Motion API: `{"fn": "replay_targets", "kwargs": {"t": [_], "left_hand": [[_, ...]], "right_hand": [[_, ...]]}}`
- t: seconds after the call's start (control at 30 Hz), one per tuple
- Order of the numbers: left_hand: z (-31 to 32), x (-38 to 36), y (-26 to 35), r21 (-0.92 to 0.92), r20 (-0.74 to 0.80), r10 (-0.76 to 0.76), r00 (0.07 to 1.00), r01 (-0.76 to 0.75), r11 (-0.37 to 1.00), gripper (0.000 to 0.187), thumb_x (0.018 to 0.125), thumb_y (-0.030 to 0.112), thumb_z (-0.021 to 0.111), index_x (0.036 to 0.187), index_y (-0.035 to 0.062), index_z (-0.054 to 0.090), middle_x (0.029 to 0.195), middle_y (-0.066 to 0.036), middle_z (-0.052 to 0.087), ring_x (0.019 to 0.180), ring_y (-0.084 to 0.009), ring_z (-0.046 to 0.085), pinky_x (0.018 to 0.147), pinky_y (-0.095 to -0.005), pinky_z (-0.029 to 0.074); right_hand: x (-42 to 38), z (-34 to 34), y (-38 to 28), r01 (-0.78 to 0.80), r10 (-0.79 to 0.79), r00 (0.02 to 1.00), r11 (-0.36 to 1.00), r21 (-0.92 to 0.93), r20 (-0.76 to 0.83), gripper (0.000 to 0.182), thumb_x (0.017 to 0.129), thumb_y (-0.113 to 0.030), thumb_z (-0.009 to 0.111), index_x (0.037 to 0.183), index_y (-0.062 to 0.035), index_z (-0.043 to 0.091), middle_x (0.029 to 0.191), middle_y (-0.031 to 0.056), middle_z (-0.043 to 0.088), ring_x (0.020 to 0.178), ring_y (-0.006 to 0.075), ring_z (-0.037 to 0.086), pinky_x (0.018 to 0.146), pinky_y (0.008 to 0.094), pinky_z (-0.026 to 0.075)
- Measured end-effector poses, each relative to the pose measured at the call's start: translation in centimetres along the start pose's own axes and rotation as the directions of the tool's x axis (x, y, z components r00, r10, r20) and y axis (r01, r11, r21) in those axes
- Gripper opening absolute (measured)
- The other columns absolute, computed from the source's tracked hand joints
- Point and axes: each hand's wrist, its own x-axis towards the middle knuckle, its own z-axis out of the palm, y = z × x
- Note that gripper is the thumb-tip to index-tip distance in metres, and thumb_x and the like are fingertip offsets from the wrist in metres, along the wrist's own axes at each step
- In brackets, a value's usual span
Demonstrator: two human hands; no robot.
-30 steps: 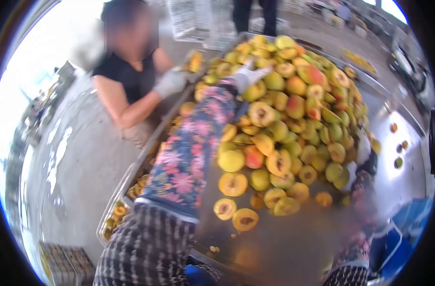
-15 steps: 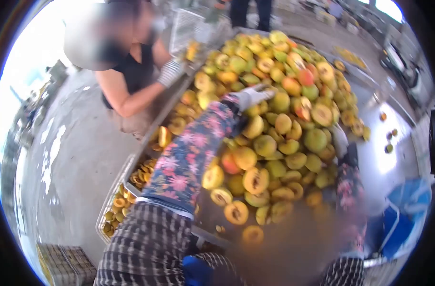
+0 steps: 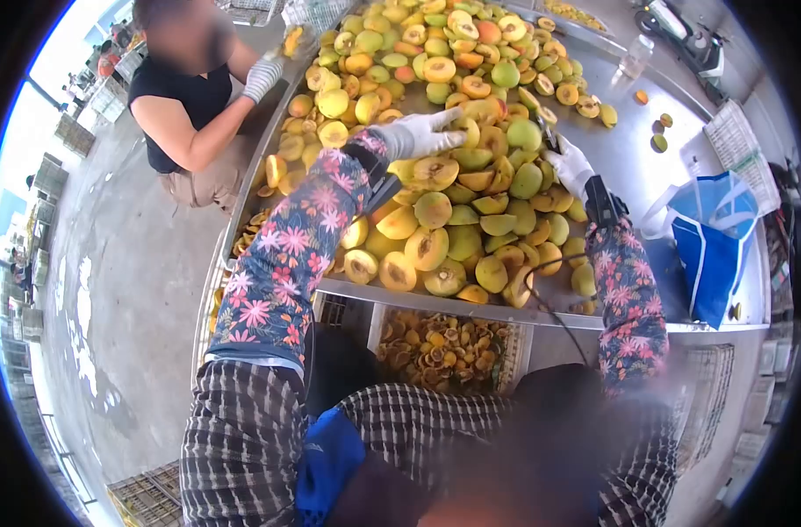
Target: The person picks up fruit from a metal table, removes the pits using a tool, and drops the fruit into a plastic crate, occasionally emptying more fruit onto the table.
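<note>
A large heap of yellow-green and orange peaches point(image 3: 433, 209), many cut in half with dark hollows or pits showing, covers much of the metal table point(image 3: 365, 296). My left hand point(image 3: 422, 133), in a pale glove, rests against the middle of the heap with its fingers spread and nothing gripped. On the heap's right side, my right hand point(image 3: 569, 165), in a white glove, is closed round a slim dark tool point(image 3: 549, 136). Its kind is hard to make out, and its tip is among the fruit. Dark straps circle both wrists over flowered sleeves.
A co-worker point(image 3: 194, 110) in striped gloves stands at the table's left side. Below the front edge sits a crate of cut fruit pieces point(image 3: 444, 350). A blue bag point(image 3: 714, 241) and a clear bottle point(image 3: 633, 57) are on the right. A dark cord point(image 3: 554, 314) hangs over the front edge.
The view has tilted and shifted, bringing the front edge and crate into sight. My right hand, mostly hidden before, now shows at the heap's right side. My left hand remains spread over fruit.
</note>
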Motion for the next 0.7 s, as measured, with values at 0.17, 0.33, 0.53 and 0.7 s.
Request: {"fn": "replay_targets", "kwargs": {"t": [0.17,0.33,0.53,0.7], "left_hand": [[0.4,-4.6,0.1,-0.173,-0.327,0.032,0.944,-0.093,0.981,0.064,0.096,0.050,0.052,0.148,0.0143,0.040,0.146,-0.017,0.046,0.136,-0.0336,0.042,0.112,-0.0390,0.033],[3.3,-14.5,4.3,-0.050,-0.558,0.023,0.830,-0.061,0.997,0.033,0.092,0.031,0.061,0.117,0.0109,0.067,0.108,-0.018,0.065,0.106,-0.0347,0.060,0.095,-0.0390,0.047],[8.2,-16.6,5.0,0.154,-0.669,-0.016,0.743,0.159,0.975,0.056,0.079,0.042,0.071,0.127,0.0152,0.059,0.125,-0.013,0.056,0.117,-0.0369,0.050,0.100,-0.0478,0.040],[7.8,-14.2,6.9,0.260,-0.555,0.003,0.832,0.171,0.950,0.062,0.074,0.044,0.075,0.124,0.0118,0.058,0.120,-0.011,0.057,0.115,-0.0319,0.051,0.099,-0.0464,0.038]], "right_hand": [[-4.4,-3.5,-3.9,0.163,-0.296,0.921,0.883,-0.439,-0.253,0.036,0.090,-0.024,0.062,0.120,-0.0049,0.055,0.100,0.0204,0.063,0.090,0.0310,0.061,0.084,0.0357,0.047],[-14.3,-5.1,-14.1,0.038,-0.036,0.979,0.999,0.008,-0.202,0.037,0.091,-0.024,0.063,0.123,-0.0057,0.055,0.089,0.0080,0.066,0.072,0.0158,0.061,0.065,0.0291,0.049],[-25.0,1.3,-16.7,-0.019,0.026,1.000,0.933,0.361,-0.014,0.025,0.095,-0.014,0.055,0.117,-0.0014,0.051,0.082,0.0038,0.065,0.061,0.0094,0.060,0.051,0.0236,0.049],[-28.9,8.1,-14.7,-0.255,0.205,0.967,0.752,0.608,0.152,0.028,0.095,-0.020,0.061,0.117,-0.0036,0.055,0.080,0.0051,0.065,0.059,0.0100,0.059,0.055,0.0228,0.048]]}}
